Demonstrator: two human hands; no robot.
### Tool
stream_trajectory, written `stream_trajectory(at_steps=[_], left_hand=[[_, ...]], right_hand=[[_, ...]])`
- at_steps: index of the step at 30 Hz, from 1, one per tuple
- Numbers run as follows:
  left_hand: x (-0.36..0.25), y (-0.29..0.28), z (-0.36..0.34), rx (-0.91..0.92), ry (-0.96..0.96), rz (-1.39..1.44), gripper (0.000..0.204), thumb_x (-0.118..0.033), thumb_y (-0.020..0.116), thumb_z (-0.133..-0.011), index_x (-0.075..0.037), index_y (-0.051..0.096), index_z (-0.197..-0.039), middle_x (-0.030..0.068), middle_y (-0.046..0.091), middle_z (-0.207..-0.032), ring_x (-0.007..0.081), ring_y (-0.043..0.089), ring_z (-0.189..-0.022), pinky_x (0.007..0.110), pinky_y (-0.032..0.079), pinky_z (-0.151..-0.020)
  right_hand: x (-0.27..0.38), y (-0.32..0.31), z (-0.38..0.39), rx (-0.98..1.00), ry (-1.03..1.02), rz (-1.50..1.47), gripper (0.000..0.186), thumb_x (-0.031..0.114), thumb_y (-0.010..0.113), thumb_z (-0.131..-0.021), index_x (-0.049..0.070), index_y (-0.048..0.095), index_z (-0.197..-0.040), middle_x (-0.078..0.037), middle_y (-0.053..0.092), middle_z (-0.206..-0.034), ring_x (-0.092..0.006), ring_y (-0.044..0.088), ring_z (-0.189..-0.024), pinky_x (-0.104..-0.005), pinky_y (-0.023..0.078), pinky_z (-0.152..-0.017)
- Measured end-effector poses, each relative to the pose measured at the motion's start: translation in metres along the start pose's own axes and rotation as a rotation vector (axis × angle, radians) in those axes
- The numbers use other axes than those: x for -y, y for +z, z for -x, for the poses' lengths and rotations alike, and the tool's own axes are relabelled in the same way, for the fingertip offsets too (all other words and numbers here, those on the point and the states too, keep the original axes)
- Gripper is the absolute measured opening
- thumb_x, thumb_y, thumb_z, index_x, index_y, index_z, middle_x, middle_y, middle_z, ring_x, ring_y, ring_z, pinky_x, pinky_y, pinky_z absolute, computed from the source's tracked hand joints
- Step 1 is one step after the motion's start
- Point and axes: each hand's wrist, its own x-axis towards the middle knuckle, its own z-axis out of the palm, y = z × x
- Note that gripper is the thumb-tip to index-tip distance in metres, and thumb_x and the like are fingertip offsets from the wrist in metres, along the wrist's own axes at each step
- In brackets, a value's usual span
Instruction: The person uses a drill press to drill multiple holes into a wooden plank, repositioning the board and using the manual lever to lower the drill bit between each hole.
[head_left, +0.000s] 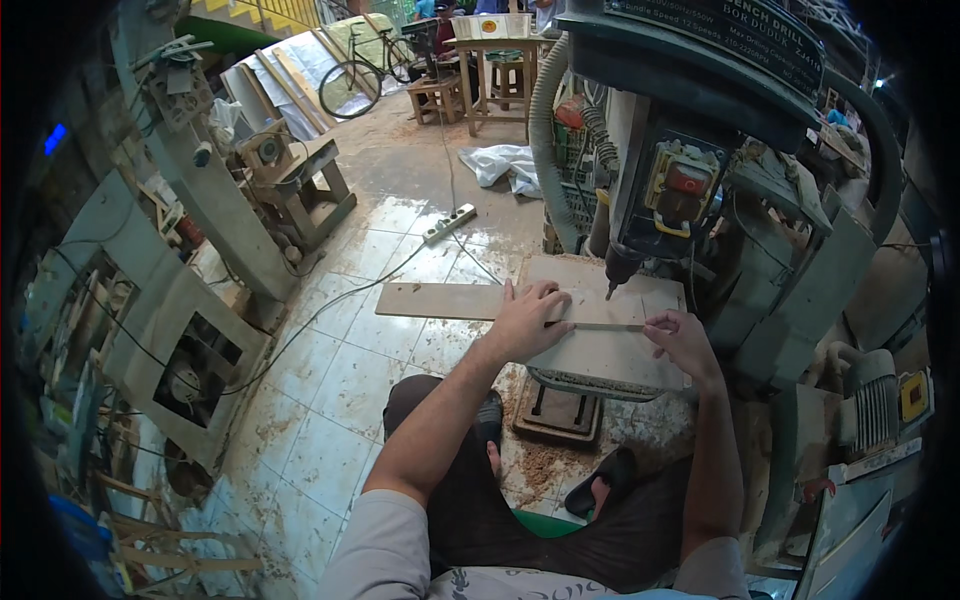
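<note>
A long, flat wooden board (435, 301) lies across the plywood-topped table (590, 352) of a bench drill press and juts out past it on the left. My left hand (528, 320) grips the board left of the drill, fingers over its top and thumb at the near edge. At the board's right end, my right hand (684, 342) has its thumb and fingers closed on the corner. Between my hands, the drill chuck (622, 268) points down with its bit (610, 291) close to the board; whether it touches, I cannot tell.
A switch box (684, 187) with a red button sits on the drill press. A power strip (449, 225) and its cables lie on the dusty tiled floor. Sawdust surrounds the press's base (557, 412). A wooden stand (300, 190) is at left; a bicycle (365, 75) leans behind.
</note>
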Motion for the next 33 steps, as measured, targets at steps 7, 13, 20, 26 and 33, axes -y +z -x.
stream_trajectory(at_steps=[7, 13, 20, 26, 33], left_hand=[[-0.0021, -0.0018, -0.0002, 0.013, -0.010, -0.008, 0.054, -0.044, 0.060, -0.091, -0.011, 0.052, -0.133, 0.0140, 0.045, -0.140, 0.0319, 0.042, -0.134, 0.067, 0.014, -0.114], [-0.0020, -0.0017, 0.0007, 0.007, -0.019, -0.019, 0.054, -0.044, 0.060, -0.091, -0.012, 0.052, -0.133, 0.0139, 0.045, -0.140, 0.0329, 0.042, -0.134, 0.067, 0.014, -0.114], [-0.0020, -0.0006, -0.0006, -0.015, -0.018, -0.017, 0.051, -0.044, 0.061, -0.091, -0.013, 0.053, -0.131, 0.0126, 0.046, -0.138, 0.0317, 0.042, -0.134, 0.069, 0.015, -0.112], [-0.0013, -0.0005, -0.0001, -0.010, -0.015, -0.020, 0.052, -0.044, 0.060, -0.092, -0.012, 0.053, -0.132, 0.0139, 0.046, -0.139, 0.0329, 0.042, -0.134, 0.068, 0.015, -0.113], [-0.0029, -0.0011, 0.0008, -0.029, -0.015, -0.018, 0.050, -0.043, 0.061, -0.091, -0.013, 0.054, -0.131, 0.0134, 0.047, -0.138, 0.0329, 0.043, -0.134, 0.069, 0.016, -0.112]], right_hand=[[-0.0052, -0.0023, -0.0010, 0.031, 0.019, -0.047, 0.028, 0.022, 0.069, -0.089, -0.003, 0.065, -0.103, -0.008, 0.070, -0.088, -0.0120, 0.067, -0.064, -0.0253, 0.046, -0.053], [-0.0034, -0.0006, -0.0001, 0.040, 0.051, -0.056, 0.031, 0.027, 0.068, -0.090, 0.000, 0.064, -0.105, -0.006, 0.070, -0.089, -0.0121, 0.068, -0.066, -0.0247, 0.046, -0.053], [-0.0075, -0.0007, -0.0025, 0.045, 0.048, -0.046, 0.032, 0.027, 0.067, -0.091, -0.001, 0.064, -0.106, -0.006, 0.070, -0.090, -0.0125, 0.068, -0.067, -0.0258, 0.047, -0.054], [-0.0077, -0.0008, -0.0028, 0.050, 0.047, -0.060, 0.031, 0.027, 0.067, -0.091, 0.000, 0.064, -0.106, -0.006, 0.070, -0.090, -0.0124, 0.068, -0.067, -0.0255, 0.047, -0.054], [-0.0071, 0.0002, -0.0030, 0.050, 0.059, -0.053, 0.032, 0.028, 0.067, -0.091, 0.001, 0.064, -0.107, -0.004, 0.069, -0.090, -0.0114, 0.067, -0.067, -0.0241, 0.047, -0.054]])
